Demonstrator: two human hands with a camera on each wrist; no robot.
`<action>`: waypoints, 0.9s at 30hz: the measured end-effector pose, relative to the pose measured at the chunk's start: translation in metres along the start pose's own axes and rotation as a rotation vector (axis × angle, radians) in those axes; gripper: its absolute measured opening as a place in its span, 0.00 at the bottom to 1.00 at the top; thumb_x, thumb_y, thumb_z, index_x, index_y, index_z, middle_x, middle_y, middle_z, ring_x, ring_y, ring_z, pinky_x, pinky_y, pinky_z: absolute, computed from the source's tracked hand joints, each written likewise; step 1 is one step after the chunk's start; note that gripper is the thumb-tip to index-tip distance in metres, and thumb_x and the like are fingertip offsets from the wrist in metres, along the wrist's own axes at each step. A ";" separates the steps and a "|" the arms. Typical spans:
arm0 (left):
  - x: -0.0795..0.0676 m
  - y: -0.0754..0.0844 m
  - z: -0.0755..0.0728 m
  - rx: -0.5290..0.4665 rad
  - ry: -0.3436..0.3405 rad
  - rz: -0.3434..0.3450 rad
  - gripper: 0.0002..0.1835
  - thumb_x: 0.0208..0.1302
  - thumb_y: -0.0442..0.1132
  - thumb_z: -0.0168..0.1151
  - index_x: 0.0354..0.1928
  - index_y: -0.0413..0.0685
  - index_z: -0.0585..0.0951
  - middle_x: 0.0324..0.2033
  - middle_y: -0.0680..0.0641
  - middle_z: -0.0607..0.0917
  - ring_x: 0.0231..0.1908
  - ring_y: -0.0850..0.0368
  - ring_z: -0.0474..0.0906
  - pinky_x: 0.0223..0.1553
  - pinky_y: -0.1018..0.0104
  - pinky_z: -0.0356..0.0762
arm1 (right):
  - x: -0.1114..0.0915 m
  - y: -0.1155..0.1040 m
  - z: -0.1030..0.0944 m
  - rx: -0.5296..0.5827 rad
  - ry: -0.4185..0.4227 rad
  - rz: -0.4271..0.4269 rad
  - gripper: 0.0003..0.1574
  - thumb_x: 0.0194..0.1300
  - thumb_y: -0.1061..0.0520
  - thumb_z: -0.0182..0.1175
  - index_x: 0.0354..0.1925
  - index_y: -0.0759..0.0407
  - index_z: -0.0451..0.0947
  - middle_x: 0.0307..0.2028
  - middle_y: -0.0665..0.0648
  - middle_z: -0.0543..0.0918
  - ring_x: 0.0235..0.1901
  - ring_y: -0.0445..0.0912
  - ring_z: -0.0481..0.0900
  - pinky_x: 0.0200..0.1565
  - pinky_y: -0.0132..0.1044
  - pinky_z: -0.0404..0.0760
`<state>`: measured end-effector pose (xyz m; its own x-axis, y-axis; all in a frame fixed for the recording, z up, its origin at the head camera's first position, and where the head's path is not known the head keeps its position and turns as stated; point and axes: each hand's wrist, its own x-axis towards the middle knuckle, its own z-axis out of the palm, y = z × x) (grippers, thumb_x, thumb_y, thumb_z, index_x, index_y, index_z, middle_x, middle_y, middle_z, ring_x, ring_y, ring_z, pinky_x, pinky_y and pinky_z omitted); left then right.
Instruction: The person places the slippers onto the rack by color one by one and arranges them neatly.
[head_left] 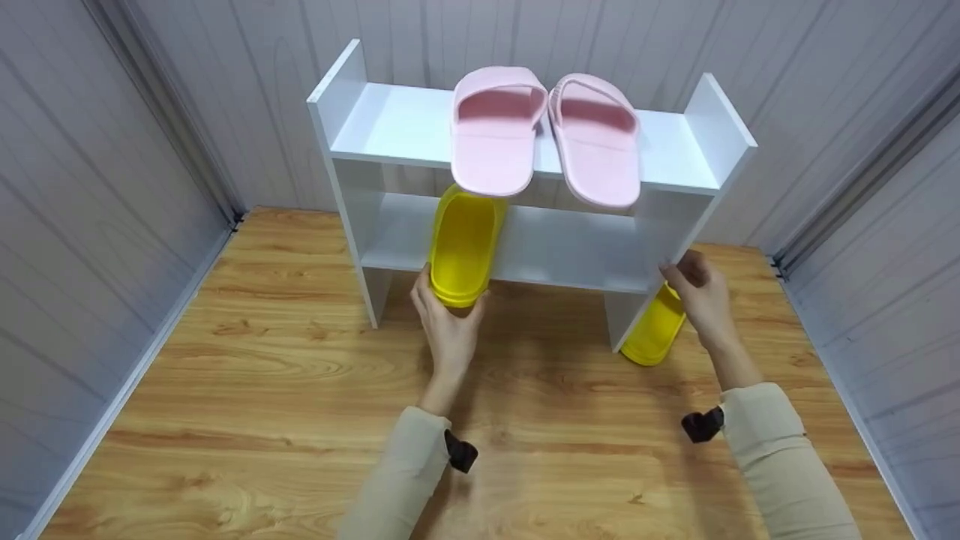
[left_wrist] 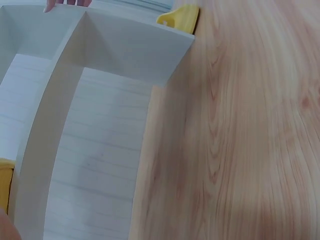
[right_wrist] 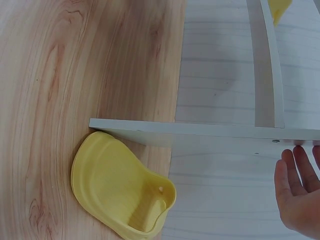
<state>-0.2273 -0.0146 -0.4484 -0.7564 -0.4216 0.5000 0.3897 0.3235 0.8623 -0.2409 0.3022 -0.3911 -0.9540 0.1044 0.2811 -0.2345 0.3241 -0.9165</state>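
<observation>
A yellow slipper lies partly on the middle shelf of a white shoe rack, its heel jutting over the front edge. My left hand grips that heel between thumb and fingers; the slipper's toe is hidden under the top shelf. On the other side, my right hand is at the outside of the rack's right panel. In the right wrist view its extended fingers touch the panel. Another yellow slipper rests on the floor against that panel's outer side, below the right hand.
Two pink slippers, a left one and a right one, sit side by side on the top shelf, heels overhanging the front. The rack stands on a wood-patterned floor, with pale panelled walls behind and at both sides.
</observation>
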 end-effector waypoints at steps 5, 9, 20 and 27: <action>0.000 0.001 0.001 0.007 0.007 0.010 0.45 0.43 0.39 0.71 0.61 0.40 0.55 0.54 0.43 0.59 0.53 0.54 0.60 0.56 0.62 0.57 | 0.000 -0.002 0.000 -0.014 -0.008 0.010 0.30 0.62 0.50 0.54 0.54 0.70 0.64 0.44 0.60 0.72 0.43 0.45 0.71 0.44 0.30 0.71; 0.001 0.000 0.001 0.025 0.001 0.011 0.46 0.42 0.40 0.72 0.61 0.40 0.55 0.54 0.43 0.59 0.54 0.54 0.60 0.56 0.61 0.57 | 0.000 -0.002 -0.001 -0.025 -0.001 0.013 0.30 0.61 0.49 0.54 0.54 0.70 0.64 0.43 0.59 0.73 0.43 0.44 0.71 0.43 0.30 0.71; 0.020 0.002 -0.033 0.031 0.030 0.071 0.36 0.56 0.48 0.57 0.63 0.41 0.55 0.58 0.44 0.58 0.59 0.54 0.53 0.58 0.55 0.51 | 0.000 -0.002 0.000 -0.023 0.009 0.030 0.29 0.60 0.48 0.55 0.52 0.68 0.67 0.42 0.58 0.73 0.42 0.44 0.72 0.44 0.30 0.71; 0.077 0.007 -0.069 0.072 0.177 0.152 0.35 0.52 0.34 0.61 0.61 0.38 0.58 0.58 0.43 0.59 0.59 0.56 0.53 0.58 0.64 0.49 | 0.000 -0.001 0.001 -0.021 0.027 0.034 0.27 0.60 0.49 0.55 0.50 0.67 0.68 0.39 0.56 0.74 0.40 0.43 0.72 0.42 0.29 0.71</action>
<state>-0.2463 -0.1034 -0.3980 -0.5855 -0.5033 0.6356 0.4490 0.4515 0.7711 -0.2412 0.3014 -0.3904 -0.9559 0.1414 0.2575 -0.1975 0.3399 -0.9195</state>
